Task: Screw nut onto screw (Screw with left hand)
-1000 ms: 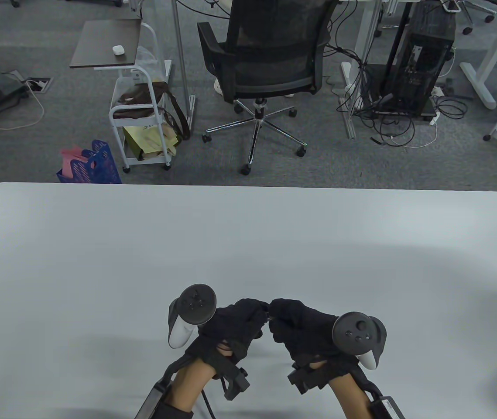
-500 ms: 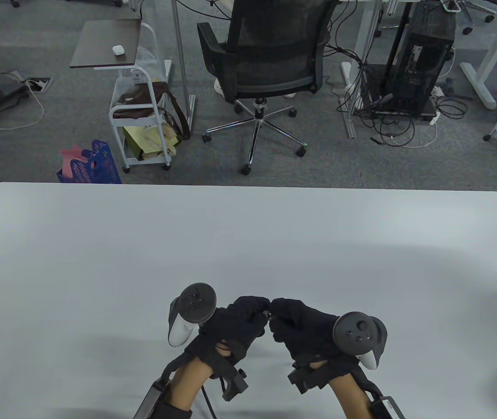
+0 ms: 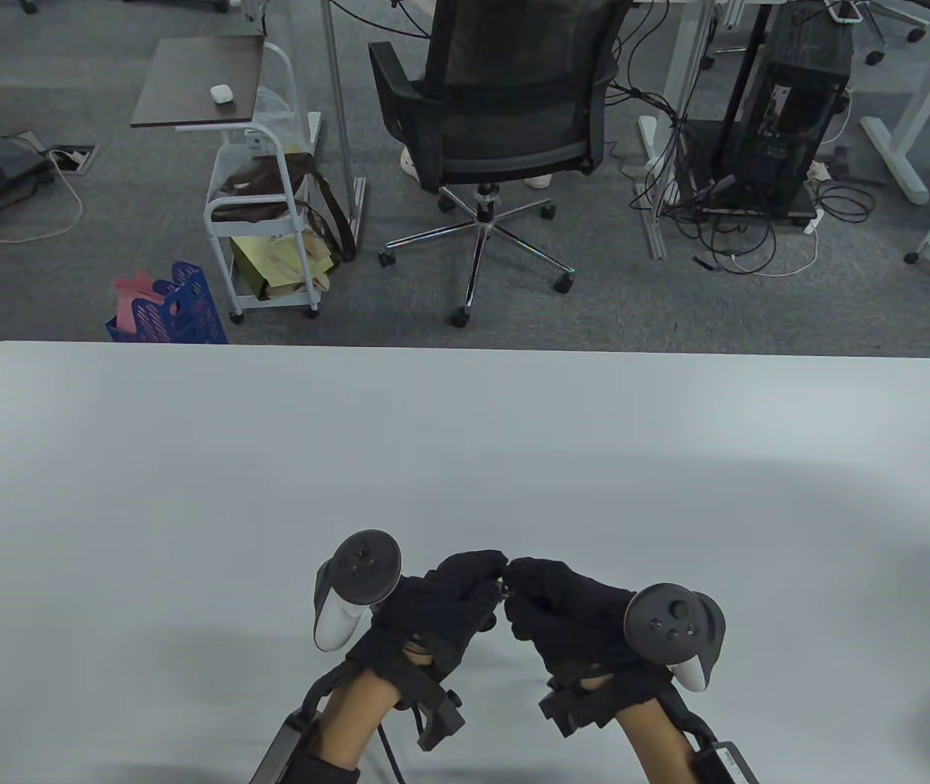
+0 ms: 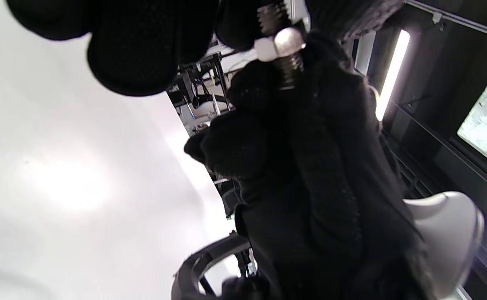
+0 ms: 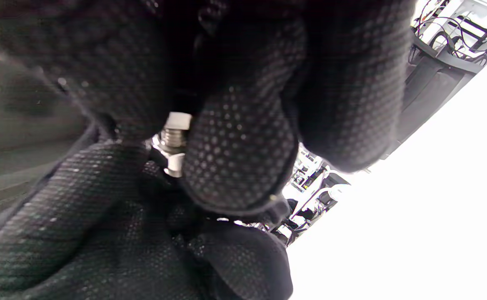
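Above the tabletop (image 3: 465,457) at 6 o'clock, the left hand (image 3: 432,608) pinches the nut (image 4: 279,43), already threaded partway along the screw (image 4: 290,71); the right hand (image 3: 567,608) pinches the screw. More turns probably remain.

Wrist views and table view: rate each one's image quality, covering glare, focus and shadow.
Table view: even, dim light; soft shadows on the table around both hands; sharp. Left wrist view: tabletop glare, near fingertips blurred, nut on the screw overexposed. Right wrist view: right side blown out white; glove sharp, nut and thread fairly clear.
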Available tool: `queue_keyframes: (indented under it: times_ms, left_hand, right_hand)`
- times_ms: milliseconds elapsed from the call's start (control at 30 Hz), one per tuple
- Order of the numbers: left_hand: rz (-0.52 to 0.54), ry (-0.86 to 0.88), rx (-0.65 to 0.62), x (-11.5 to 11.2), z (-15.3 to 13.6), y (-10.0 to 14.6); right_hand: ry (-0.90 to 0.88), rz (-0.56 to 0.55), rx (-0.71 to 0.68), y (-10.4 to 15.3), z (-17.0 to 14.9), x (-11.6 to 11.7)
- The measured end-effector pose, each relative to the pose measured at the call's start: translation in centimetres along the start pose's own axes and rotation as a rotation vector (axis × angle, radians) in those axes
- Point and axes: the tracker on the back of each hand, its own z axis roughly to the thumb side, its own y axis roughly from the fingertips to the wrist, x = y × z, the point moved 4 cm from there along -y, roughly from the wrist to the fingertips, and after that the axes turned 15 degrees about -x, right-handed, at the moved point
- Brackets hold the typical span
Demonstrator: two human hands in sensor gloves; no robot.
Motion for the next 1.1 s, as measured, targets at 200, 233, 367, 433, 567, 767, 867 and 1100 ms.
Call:
queue_keyframes:
  times_ms: [200, 233, 367, 433, 567, 767, 867, 1100]
  left_hand:
    - [-0.052, -0.009, -0.009, -0.3, 0.4, -0.2]
    - [-0.052, 0.003, -0.012, -0.3, 0.4, -0.2]
    - [-0.001, 0.001, -0.007, 0.0, 0.3, 0.0]
    - [-0.004, -0.017, 0.011, 0.0, 0.1, 0.0]
    - [-0.033, -0.031, 0.007, -0.3, 0.4, -0.2]
    - [-0.014, 0.019, 0.016, -0.3, 0.2, 0.0]
    - [-0.027, -0.001, 0.035, -0.4, 0.1, -0.1]
    - [0.021, -0.065, 0.012, -0.1, 1.0, -0.2]
  right_hand:
    - [0.002, 0.003, -0.001, 0.0, 0.0, 0.0]
    - [0.000, -0.003, 0.001, 0.0, 0.0, -0.1]
    - [0.001, -0.003, 0.000, 0.0, 0.0, -0.1]
    - [0.007, 0.001, -0.002, 0.0, 0.0, 0.0]
    - [0.016, -0.002, -0.003, 0.0, 0.0, 0.0]
    - [0.020, -0.016, -0.007, 0.0, 0.1, -0.3]
    - [0.019, -0.012, -0.004, 0.0, 0.1, -0.1]
    - [0.015, 0.017, 0.006, -0.2, 0.3, 0.1]
